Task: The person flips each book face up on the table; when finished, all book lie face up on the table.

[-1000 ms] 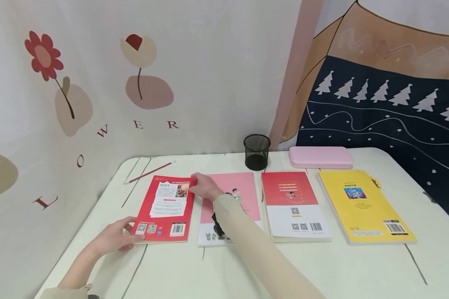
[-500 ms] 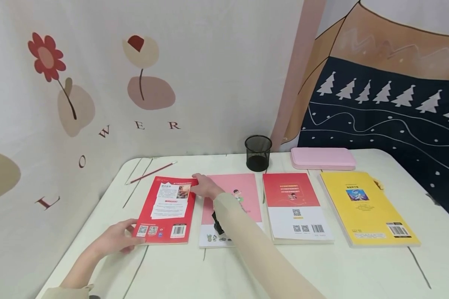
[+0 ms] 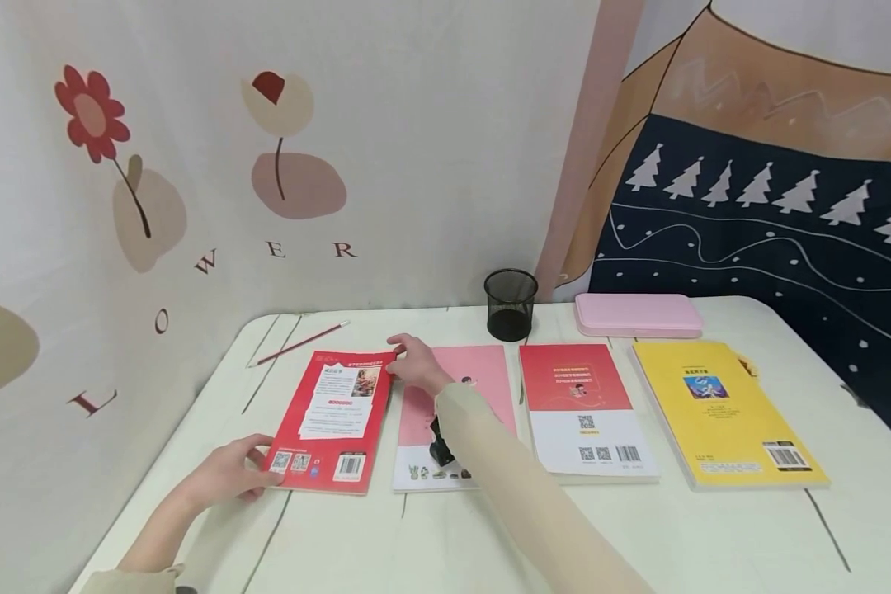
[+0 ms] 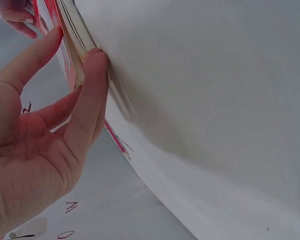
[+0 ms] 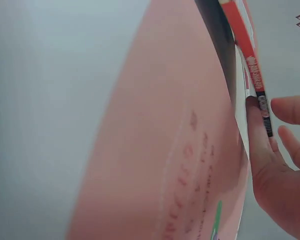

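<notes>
Two grips share the red book (image 3: 330,412), leftmost of four on the desk (image 3: 386,544) and just beside the pink book (image 3: 419,421). The left grip (image 3: 226,474) is clamped on its near left corner, thumb on the cover, fingers at the lower edge. The right grip (image 3: 419,363) is at the far right corner by the spine; whether its thumb presses, I cannot tell. To handle the book well, pinch cover and pages together on the left, since loose leaves could fan there; support the spine, guide both corners evenly, and let the right forearm (image 3: 520,487) pass lightly over the pink book
</notes>
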The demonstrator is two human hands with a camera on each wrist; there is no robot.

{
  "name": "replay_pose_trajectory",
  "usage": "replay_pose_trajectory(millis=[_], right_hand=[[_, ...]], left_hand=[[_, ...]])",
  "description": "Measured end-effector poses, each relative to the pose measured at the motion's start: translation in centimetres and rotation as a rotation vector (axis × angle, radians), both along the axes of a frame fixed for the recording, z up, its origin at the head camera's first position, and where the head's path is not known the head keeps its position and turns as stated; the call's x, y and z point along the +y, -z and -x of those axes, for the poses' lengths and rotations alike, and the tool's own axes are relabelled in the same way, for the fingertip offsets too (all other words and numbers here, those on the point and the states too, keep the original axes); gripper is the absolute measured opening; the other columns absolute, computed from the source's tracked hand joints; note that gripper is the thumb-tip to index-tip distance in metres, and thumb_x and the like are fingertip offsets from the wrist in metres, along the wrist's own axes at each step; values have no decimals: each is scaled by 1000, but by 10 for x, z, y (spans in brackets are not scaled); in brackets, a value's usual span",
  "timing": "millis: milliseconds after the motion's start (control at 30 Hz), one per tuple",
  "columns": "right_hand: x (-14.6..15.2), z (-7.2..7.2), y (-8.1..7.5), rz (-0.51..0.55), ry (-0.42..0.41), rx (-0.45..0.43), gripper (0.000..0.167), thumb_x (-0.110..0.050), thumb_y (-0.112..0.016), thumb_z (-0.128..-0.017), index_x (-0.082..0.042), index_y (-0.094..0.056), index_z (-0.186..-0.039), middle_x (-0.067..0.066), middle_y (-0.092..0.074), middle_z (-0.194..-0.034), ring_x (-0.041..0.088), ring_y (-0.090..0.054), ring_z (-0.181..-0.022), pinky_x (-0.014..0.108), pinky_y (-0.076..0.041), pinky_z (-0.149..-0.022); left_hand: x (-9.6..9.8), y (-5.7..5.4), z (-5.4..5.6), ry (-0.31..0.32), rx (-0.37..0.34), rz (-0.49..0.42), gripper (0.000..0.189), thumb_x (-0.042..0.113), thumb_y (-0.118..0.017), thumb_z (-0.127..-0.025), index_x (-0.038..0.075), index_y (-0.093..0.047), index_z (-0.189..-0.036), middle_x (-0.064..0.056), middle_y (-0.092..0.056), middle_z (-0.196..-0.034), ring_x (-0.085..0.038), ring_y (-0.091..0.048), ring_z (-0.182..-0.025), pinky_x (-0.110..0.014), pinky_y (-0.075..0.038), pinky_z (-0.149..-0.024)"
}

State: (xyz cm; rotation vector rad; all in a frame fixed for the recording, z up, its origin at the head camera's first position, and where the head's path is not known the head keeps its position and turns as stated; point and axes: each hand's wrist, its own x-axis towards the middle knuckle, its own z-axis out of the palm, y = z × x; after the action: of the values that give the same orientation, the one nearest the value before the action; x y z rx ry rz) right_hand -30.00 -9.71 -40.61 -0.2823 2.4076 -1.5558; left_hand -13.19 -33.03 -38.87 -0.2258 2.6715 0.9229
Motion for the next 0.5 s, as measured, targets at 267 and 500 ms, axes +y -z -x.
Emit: replay_pose_trajectory(millis=[267,500], right_hand=[[0,-1,-10,43,-14,5,41,-5,-60,-81,-16,-53,-120,0,-53,-107,14,-51,-87,25,-48,-72],[3,-2,-19,117,-90,33,35,-2,-58,-82,-18,-54,-113,-4,-51,-105,14,-57,-76,29,-49,-71]], left_hand=[[-3,-1,2,12,-4,-12,62,24,-74,-70,-7,-43,-114,-7,-49,-81,-17,-53,-60,-30,-49,-56],[-10,0,4,15,-30,-80,63,29,-72,-72,-6,-42,-116,-8,-48,-84,-19,-52,-62,-28,-48,-55]])
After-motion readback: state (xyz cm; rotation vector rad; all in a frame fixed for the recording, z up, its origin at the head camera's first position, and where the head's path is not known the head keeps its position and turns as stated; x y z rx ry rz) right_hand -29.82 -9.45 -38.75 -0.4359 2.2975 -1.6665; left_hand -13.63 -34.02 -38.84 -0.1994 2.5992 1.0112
